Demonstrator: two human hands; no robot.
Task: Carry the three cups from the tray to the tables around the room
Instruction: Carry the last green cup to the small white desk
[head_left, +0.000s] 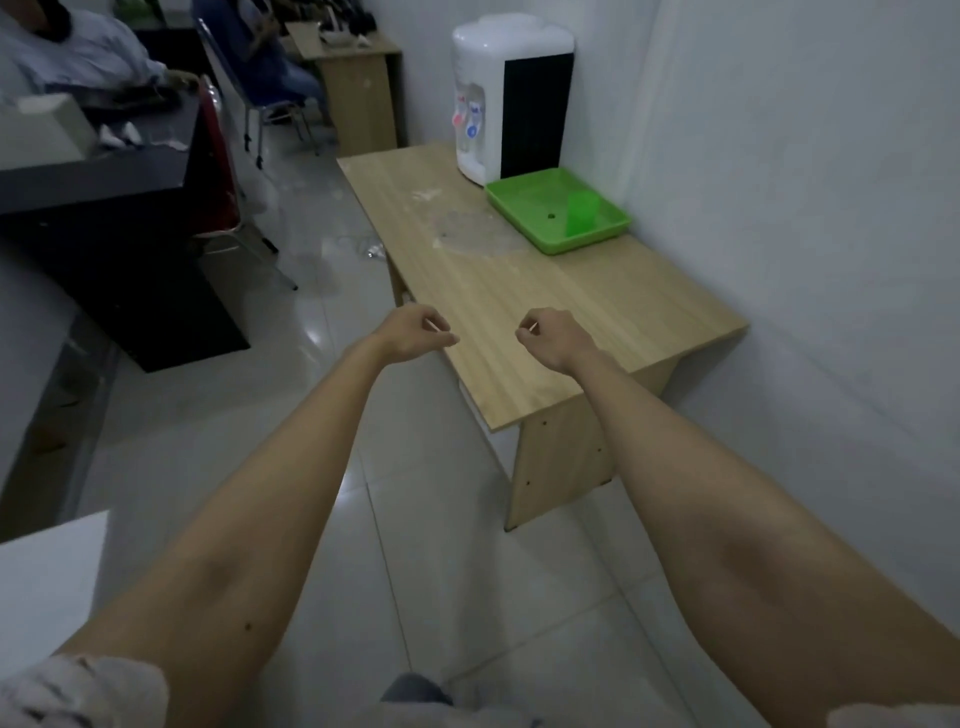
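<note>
green cup (580, 213) on tray (519, 200), well beyond both hands, left hand (415, 332) and right hand (556, 335) loosely curled, empty

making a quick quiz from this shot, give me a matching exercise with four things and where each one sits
Things:
1. green cup
2. green tray
3. water dispenser
4. left hand

Places:
A. far end of the wooden table, by the wall
B. inside the tray
C. over the table's near left edge, holding nothing
D. on the table, just in front of the dispenser

Pairs: 1-B, 2-D, 3-A, 4-C
</note>
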